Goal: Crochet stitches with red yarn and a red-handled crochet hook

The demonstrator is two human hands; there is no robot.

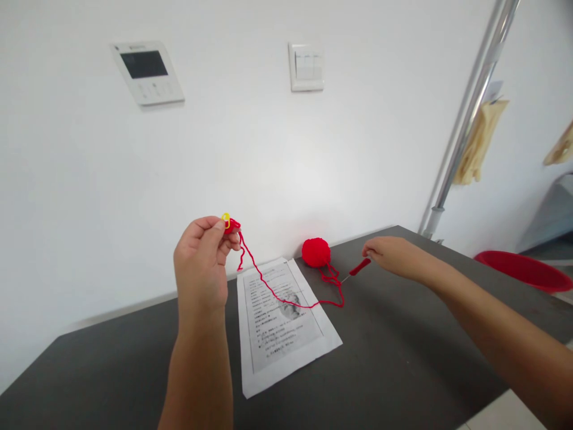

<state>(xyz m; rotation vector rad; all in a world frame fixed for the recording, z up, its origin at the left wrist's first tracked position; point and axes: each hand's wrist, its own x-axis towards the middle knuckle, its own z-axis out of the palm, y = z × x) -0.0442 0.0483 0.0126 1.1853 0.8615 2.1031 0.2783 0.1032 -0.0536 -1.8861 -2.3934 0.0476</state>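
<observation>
Raised above the table's left half, my left hand (203, 251) pinches a small piece of red crochet work (231, 227). A yellow stitch marker (226, 220) is clipped to that piece, beside my thumb. From it a short tail dangles, and a longer strand of red yarn (264, 280) sags across the paper toward the red yarn ball (316, 252). My right hand (385, 254), out to the right, has its fingers closed on the end of a crochet hook (359, 267) with a red handle. The hook's thin metal tip points left, close to the loose yarn.
A printed sheet (286, 322) lies on the dark grey table (380, 358), which stands against a white wall. On the wall are a panel with a screen (147, 71) and a light switch (307, 67). To the right stand a metal pole (470, 119) and a red basin (523, 270).
</observation>
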